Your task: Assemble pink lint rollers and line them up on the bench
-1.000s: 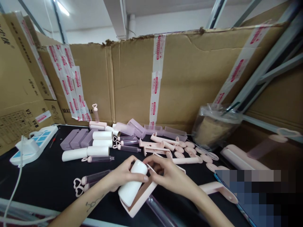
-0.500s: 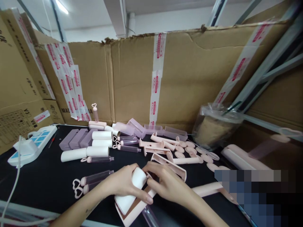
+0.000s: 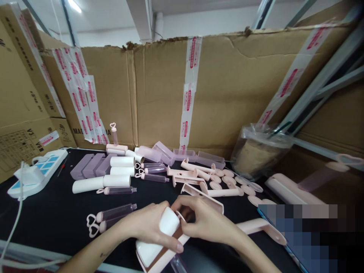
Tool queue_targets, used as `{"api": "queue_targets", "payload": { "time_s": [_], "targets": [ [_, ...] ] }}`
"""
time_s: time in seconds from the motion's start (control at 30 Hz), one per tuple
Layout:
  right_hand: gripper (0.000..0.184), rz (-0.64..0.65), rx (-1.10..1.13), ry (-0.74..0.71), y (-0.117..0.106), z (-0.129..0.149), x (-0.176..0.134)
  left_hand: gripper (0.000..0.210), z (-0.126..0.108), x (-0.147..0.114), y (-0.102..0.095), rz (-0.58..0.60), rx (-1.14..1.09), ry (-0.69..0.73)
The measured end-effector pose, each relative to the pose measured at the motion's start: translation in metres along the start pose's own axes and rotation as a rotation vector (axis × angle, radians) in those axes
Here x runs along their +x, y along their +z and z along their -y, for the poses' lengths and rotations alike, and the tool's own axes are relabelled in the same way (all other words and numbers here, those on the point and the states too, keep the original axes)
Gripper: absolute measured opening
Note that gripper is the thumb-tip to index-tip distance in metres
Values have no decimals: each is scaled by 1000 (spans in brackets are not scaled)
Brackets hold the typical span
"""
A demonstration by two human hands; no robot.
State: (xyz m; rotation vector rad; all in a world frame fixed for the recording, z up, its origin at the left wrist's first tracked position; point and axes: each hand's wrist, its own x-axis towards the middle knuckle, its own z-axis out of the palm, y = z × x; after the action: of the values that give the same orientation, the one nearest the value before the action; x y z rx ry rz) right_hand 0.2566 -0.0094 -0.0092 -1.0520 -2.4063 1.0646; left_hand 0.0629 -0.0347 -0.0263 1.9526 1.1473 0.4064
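My left hand (image 3: pixel 150 224) is wrapped round a white roll (image 3: pixel 170 223) and the pale pink trough-shaped shell (image 3: pixel 166 259) it lies in, thumb across the front. The roll sits tilted in the shell. At the upper end, my right hand (image 3: pixel 204 220) is closed with a thin pink disc (image 3: pixel 181 216) between thumb and fingers, close to the roll's end. Its fingertips partly hide that spot. A clear purplish handle (image 3: pixel 178 263) shows below the shell. Left of my left hand lie more handles (image 3: pixel 116 213) with heart-shaped loops.
White rolls (image 3: pixel 88 184) and lilac cases (image 3: pixel 91 167) lie at the left. Pink shells (image 3: pixel 189 181) and several discs (image 3: pixel 216 185) are spread beyond my hands. A power strip (image 3: pixel 40 176), a plastic-lined bucket (image 3: pixel 256 153) and a cardboard wall (image 3: pixel 159 94) border the table.
The roll and shell have tilted slightly, and the disc between my right fingers shows more. On the right, the loose pink arm-shaped piece appears more fully.
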Motion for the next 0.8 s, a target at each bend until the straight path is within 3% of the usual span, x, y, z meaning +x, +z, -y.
{"api": "queue_targets", "payload": {
  "time_s": [0.2,0.33,0.5,0.67,0.8],
  "targets": [
    [35,7,170,-37,-7,0,-4,64,0,-2,-4,-91,-17,-62],
    [33,-104,174,-120,3,-6,-2,56,1,-2,-5,-124,-29,-62],
    [34,-149,228,-174,15,-10,1,55,1,-2,-3,-197,-25,-36],
    [33,-196,183,-213,21,-8,2,45,4,0,3,-178,-50,-45],
    [32,-199,204,-244,19,-7,1,65,6,0,-2,-163,-206,-29]
  ]
}}
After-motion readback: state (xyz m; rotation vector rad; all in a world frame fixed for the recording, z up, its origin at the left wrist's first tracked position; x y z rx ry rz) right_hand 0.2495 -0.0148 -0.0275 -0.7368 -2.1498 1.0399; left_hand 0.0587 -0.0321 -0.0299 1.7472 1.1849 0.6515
